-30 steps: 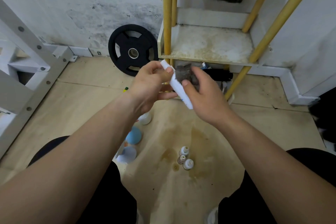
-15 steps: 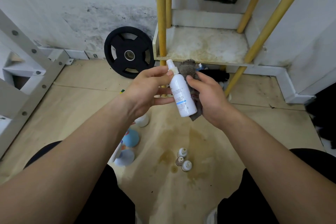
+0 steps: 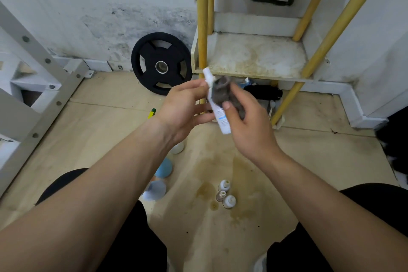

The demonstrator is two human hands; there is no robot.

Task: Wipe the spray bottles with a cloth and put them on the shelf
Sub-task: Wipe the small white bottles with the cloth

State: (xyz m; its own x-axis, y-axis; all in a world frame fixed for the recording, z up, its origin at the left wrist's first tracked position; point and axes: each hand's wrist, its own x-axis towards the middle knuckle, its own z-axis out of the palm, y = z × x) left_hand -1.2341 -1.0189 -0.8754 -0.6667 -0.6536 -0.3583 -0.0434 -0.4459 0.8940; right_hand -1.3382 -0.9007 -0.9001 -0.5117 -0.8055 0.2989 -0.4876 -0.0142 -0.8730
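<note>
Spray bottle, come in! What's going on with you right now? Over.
Left hand holds spray bottle near its top. Right hand grips grey cloth round it. Not on shelf yet; shelf just behind.

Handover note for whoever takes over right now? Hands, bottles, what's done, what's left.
Left hand holds the white spray bottle near its top.
Right hand presses the grey cloth round it, mid-wipe.
Shelf board holds no bottles yet.
Three small bottles and other containers by the left forearm are on the floor.
Left to do: finish wiping, shelve it, then the rest.
</note>
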